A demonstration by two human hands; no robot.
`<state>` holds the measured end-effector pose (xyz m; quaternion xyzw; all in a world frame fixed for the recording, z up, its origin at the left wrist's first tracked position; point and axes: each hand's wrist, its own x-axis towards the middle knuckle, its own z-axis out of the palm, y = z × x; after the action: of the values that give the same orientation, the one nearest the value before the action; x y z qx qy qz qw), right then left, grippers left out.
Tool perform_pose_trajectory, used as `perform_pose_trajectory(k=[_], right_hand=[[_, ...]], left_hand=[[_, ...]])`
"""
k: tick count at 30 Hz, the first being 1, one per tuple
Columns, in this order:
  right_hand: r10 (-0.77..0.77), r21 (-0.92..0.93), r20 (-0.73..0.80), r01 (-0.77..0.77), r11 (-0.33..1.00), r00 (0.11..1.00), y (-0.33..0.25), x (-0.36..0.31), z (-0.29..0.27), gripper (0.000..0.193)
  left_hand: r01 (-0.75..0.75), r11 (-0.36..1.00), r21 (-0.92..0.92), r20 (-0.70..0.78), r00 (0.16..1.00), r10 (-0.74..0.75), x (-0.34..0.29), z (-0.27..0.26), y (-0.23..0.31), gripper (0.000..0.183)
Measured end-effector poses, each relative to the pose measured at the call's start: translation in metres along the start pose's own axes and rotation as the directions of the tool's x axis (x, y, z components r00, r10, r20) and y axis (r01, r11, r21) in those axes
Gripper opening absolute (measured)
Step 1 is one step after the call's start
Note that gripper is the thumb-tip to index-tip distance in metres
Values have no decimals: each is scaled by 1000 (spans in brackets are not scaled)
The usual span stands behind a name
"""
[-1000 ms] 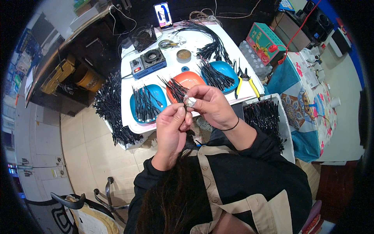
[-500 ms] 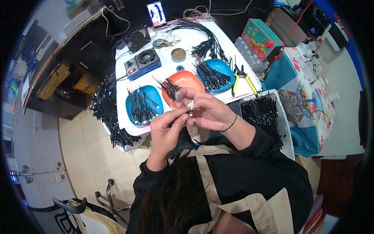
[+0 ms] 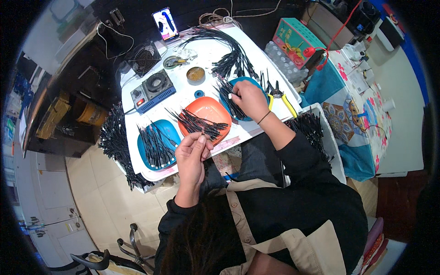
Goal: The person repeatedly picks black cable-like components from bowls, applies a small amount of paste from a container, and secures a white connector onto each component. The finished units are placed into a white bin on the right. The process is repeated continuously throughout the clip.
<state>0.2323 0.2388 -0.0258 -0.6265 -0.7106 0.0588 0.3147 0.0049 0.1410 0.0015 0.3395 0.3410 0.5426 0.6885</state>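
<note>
My left hand point(image 3: 192, 149) is closed in a pinch at the near edge of the orange tray point(image 3: 211, 104). A thin cable end with small bare wires sticks up from its fingertips; the rest is hidden in the hand. My right hand point(image 3: 250, 100) is over the right blue tray point(image 3: 247, 118), its curled fingers at a bundle of short black cables point(image 3: 228, 95). White wrapping shows on one of its fingertips. Whatever those fingers grip is hidden. More black cables point(image 3: 197, 123) lie across the orange tray, and others point(image 3: 156, 145) fill the left blue tray point(image 3: 170, 130).
Behind the trays are a small device with a round top point(image 3: 156, 85), a fan point(image 3: 145, 58), a round tin point(image 3: 195, 75) and a lit phone point(image 3: 165, 24). Yellow-handled pliers point(image 3: 288, 105) lie at right. Black cable heaps point(image 3: 119, 142) flank the white table.
My hands were together in front of the orange tray. My right hand has moved away, far right, to the blue tray; my left has come slightly lower, still pinching. The view has shifted.
</note>
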Motion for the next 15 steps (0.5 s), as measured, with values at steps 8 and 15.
perform_pose_trajectory(k=[8, 15], right_hand=[[-58, 67, -243, 76, 995, 968, -16, 0, -8, 10], [-79, 412, -235, 173, 895, 969, -90, -43, -48, 13]], left_hand=[[18, 996, -85, -176, 984, -33, 5, 6, -1, 17], [-187, 953, -237, -160, 975, 151, 18, 40, 3, 20]])
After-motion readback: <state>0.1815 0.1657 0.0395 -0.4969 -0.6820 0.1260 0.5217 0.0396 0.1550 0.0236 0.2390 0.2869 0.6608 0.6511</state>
